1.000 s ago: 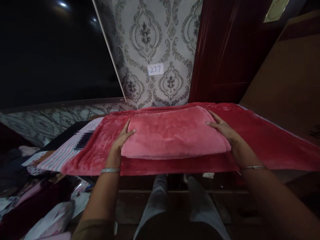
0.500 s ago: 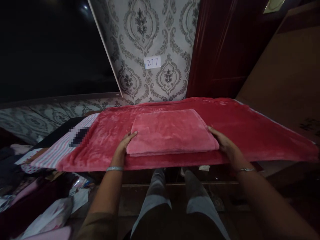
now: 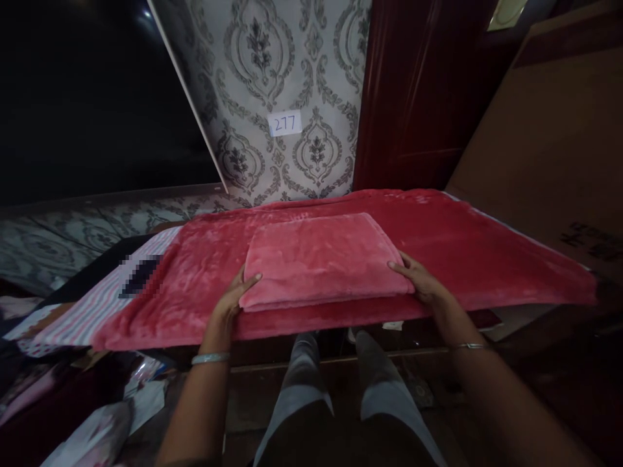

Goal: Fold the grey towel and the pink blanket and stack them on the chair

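Note:
A folded pink plush towel lies on a larger red plush blanket spread over a table. My left hand grips the towel's near left corner, thumb on top and the other fingers partly hidden at its side. At the near right corner my right hand holds on in the same way, its thumb across the top edge. The towel's folded layers show along its front edge.
A dark phone-like item, blurred out, rests on striped cloth at the left. A large black screen stands behind, a cardboard box at the right. Clothes and plastic bags are heaped low on the left.
The view has shifted slightly to the right. My right thumb has moved from the towel's side onto its top, and my left thumb lies nearer the front corner.

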`<state>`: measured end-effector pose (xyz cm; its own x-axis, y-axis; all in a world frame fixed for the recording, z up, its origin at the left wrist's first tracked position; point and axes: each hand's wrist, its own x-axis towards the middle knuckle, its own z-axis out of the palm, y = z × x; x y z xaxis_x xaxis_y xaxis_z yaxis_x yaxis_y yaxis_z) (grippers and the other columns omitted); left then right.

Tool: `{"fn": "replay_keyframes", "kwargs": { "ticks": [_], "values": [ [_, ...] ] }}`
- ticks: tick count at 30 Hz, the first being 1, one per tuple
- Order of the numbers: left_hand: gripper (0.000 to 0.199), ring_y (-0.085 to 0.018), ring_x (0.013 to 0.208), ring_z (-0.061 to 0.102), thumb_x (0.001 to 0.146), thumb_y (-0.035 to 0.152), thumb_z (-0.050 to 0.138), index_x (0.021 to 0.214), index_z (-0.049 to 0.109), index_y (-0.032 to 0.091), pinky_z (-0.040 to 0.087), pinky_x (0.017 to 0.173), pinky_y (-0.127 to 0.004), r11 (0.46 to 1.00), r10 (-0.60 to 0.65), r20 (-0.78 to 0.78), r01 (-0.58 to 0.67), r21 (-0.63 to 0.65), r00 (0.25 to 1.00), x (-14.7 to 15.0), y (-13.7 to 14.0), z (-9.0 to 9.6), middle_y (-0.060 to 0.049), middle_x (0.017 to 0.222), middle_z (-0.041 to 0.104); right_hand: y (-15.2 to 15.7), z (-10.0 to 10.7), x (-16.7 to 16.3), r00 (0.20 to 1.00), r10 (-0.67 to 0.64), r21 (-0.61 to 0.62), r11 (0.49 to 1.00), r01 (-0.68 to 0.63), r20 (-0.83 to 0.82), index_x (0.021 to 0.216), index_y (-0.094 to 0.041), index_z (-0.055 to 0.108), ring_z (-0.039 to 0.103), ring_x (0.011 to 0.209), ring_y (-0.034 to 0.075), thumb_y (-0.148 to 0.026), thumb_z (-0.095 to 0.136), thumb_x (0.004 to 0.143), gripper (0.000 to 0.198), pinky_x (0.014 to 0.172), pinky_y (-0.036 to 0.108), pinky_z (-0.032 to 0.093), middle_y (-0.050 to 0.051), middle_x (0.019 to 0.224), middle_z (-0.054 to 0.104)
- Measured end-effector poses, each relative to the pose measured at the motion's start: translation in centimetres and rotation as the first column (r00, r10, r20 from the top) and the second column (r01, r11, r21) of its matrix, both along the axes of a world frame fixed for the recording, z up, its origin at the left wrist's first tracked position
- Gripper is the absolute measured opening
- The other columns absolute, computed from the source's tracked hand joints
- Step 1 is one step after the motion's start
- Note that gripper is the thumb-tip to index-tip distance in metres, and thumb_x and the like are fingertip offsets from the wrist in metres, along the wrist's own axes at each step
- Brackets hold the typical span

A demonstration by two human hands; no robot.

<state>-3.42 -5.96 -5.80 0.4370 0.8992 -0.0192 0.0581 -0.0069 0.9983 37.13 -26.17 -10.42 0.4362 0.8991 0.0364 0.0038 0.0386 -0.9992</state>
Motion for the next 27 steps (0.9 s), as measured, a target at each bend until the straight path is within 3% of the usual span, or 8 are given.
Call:
{"fn": "replay_keyframes", "kwargs": {
  "ticks": [3,5,7,9,12,14,18,27],
  "values": [
    [0.072,-0.030,0.120,0.069,0.081,0.056,0.075,0.141,0.058,0.018,0.054,0.108,-0.047,0.995,0.102,-0.128,-0.101,0.012,0.987,-1.3,0.6,-0.2,-0.017,0.130,0.071,-0.5,0.1,-0.1,0.949,-0.199,-0.019,0.978,0.210,0.245,0.145,-0.019,0.055,0.065,0.118,0.033,-0.067,0.065,0.081,0.080,0.102,0.050,0.052,0.015,0.134,0.066],
    [0.071,-0.033,0.120,0.068,0.086,0.054,0.069,0.144,0.055,0.015,0.053,0.106,-0.053,0.945,0.294,-0.236,-0.246,0.213,0.926,-1.9,0.5,-0.1,-0.021,0.136,0.066,-0.5,0.7,-1.1,0.762,-0.349,0.061,0.923,0.379,0.546,0.149,-0.015,0.052,0.057,0.131,0.035,-0.061,0.054,0.090,0.075,0.111,0.055,0.044,0.019,0.142,0.060],
    [0.068,-0.035,0.127,0.063,0.089,0.049,0.064,0.145,0.053,0.014,0.049,0.110,-0.057,0.806,0.448,-0.273,-0.253,0.536,0.851,-1.4,-0.4,0.3,-0.022,0.142,0.061,0.0,1.8,-3.1,0.487,-0.369,0.172,0.899,0.401,0.792,0.149,-0.014,0.053,0.048,0.140,0.034,-0.052,0.046,0.096,0.065,0.117,0.056,0.037,0.018,0.149,0.055],
    [0.057,-0.034,0.134,0.057,0.094,0.044,0.057,0.143,0.056,0.015,0.044,0.115,-0.056,0.642,0.446,-0.318,-0.051,0.765,0.836,0.3,-2.1,1.0,-0.019,0.144,0.060,1.1,3.1,-6.0,0.288,-0.260,0.169,0.937,0.305,0.921,0.148,-0.019,0.055,0.045,0.143,0.031,-0.044,0.041,0.100,0.056,0.119,0.054,0.034,0.015,0.153,0.052],
    [0.047,-0.030,0.144,0.048,0.100,0.036,0.046,0.144,0.058,0.022,0.034,0.122,-0.058,0.520,0.358,-0.534,0.311,0.796,0.766,4.4,-5.0,1.9,-0.013,0.150,0.057,3.3,4.6,-10.2,0.195,-0.028,-0.010,0.982,0.190,0.980,0.152,-0.029,0.052,0.039,0.147,0.033,-0.042,0.042,0.102,0.052,0.118,0.059,0.032,0.010,0.161,0.043],
    [0.050,-0.032,0.149,0.040,0.101,0.035,0.047,0.149,0.054,0.024,0.025,0.124,-0.064,0.524,0.375,-0.651,0.429,0.736,0.660,6.9,-6.2,1.8,-0.012,0.157,0.051,4.5,4.7,-12.0,0.197,0.084,-0.119,0.977,0.178,0.977,0.155,-0.032,0.048,0.034,0.150,0.035,-0.045,0.045,0.102,0.054,0.117,0.063,0.029,0.009,0.164,0.038],
    [0.060,-0.037,0.155,0.028,0.100,0.042,0.050,0.156,0.044,0.026,0.020,0.120,-0.073,0.607,0.403,-0.758,0.470,0.641,0.513,8.8,-6.4,0.5,-0.012,0.166,0.035,5.4,3.3,-12.4,0.210,0.179,-0.220,0.957,0.191,0.961,0.157,-0.035,0.043,0.028,0.153,0.037,-0.049,0.048,0.101,0.058,0.119,0.065,0.023,0.005,0.166,0.034],
    [0.063,-0.037,0.156,0.024,0.097,0.047,0.053,0.157,0.043,0.030,0.016,0.122,-0.073,0.676,0.329,-0.815,0.484,0.556,0.477,8.6,-5.8,-0.5,-0.009,0.168,0.031,5.4,0.7,-12.0,0.154,0.063,-0.091,0.979,0.182,0.986,0.154,-0.034,0.049,0.031,0.151,0.038,-0.047,0.046,0.101,0.055,0.117,0.063,0.026,0.006,0.162,0.041]
  ]
}}
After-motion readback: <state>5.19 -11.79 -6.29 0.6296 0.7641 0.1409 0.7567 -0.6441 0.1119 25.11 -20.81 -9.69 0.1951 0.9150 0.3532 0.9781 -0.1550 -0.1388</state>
